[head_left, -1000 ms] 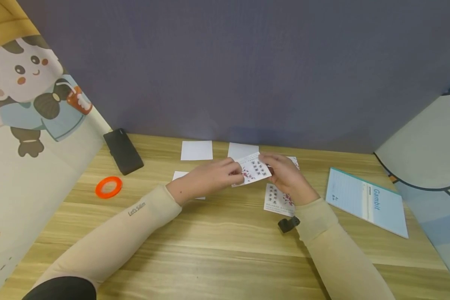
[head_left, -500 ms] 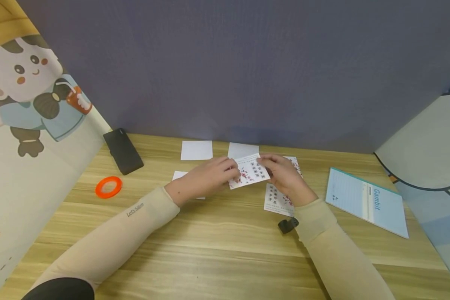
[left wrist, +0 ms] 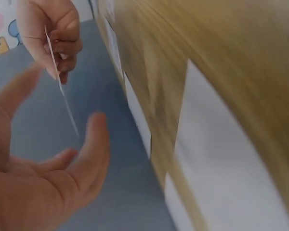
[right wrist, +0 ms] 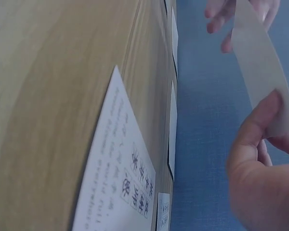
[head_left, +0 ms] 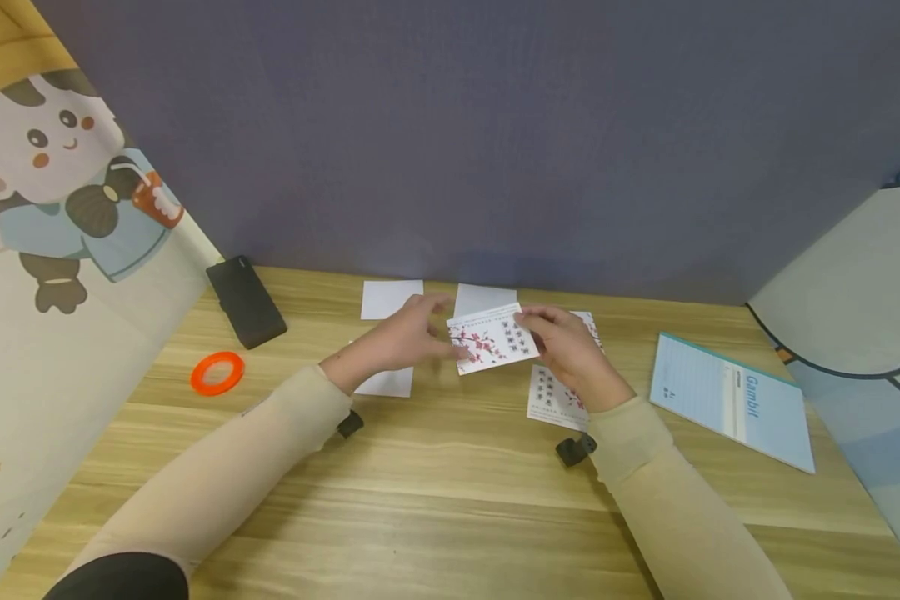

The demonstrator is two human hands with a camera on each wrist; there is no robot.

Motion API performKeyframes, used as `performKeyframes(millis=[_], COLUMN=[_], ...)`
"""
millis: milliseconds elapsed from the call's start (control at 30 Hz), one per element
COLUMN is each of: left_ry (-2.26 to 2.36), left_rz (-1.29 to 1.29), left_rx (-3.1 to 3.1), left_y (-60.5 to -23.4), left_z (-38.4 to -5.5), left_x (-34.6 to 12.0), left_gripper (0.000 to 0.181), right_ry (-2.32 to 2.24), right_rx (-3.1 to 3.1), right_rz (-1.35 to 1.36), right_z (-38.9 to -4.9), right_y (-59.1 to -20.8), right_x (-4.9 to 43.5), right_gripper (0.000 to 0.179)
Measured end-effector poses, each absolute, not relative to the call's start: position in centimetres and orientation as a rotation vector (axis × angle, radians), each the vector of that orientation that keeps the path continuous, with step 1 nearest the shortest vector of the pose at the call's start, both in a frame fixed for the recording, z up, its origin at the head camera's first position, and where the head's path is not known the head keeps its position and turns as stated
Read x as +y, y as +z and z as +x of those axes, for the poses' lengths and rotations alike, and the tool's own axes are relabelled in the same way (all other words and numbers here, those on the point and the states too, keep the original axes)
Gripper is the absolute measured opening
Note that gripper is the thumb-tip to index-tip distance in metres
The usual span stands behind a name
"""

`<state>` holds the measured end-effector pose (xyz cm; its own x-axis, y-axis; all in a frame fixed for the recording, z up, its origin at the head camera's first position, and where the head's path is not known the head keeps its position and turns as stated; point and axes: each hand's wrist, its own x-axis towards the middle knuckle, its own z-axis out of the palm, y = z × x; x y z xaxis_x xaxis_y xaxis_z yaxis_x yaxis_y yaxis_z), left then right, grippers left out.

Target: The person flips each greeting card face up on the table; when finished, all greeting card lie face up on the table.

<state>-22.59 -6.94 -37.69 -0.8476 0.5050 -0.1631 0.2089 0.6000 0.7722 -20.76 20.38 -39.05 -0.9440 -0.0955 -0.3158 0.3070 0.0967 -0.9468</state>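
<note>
**Blossom card pinched in right hand, left hand spread at its other end**

My right hand is clamped on one end of the printed card, thumb on one face, fingers behind. My left hand is at the opposite end, thumb and fingers well apart. It's not gripping; the left wrist view suggests a gap between the card's end and my fingers, though from the head view I can't rule out the thumb touching.

Card is up off the table, between both hands, tilted, pink blossoms and dark characters facing me.

Below it: a second printed card lies just under my right hand, partly covered, and another patterned card shows behind that hand. Plain white faces up: one back-left card, one back-middle card, one nearer card partly hidden by my left hand.

Farther out: orange ring and black slab on the left, notebook on the right.

Step, my read: holding the card up to look at or reorient it. Next move probably calls for a light left pinch on the free edge, or a right-hand-only set-down, without nudging the cards below.
</note>
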Motion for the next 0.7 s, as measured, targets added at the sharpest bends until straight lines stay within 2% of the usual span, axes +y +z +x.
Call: performKeyframes(millis=[367,700], left_ry=[1.552,1.518], left_rz=[0.202,0.175], left_rx=[2.066,2.072], left_y=[-38.6,-39.1], left_z=[-24.0,-24.6], left_x=[-6.4,-6.4], left_gripper=[0.074,0.041], right_ry=[-1.883,-1.794], right_rx=[2.118,2.153], right_rz=[0.208,0.161], right_z=[-20.8,-20.9], right_y=[-39.1,-39.6], right_x=[19.9,19.7], right_gripper=[0.047,0.044])
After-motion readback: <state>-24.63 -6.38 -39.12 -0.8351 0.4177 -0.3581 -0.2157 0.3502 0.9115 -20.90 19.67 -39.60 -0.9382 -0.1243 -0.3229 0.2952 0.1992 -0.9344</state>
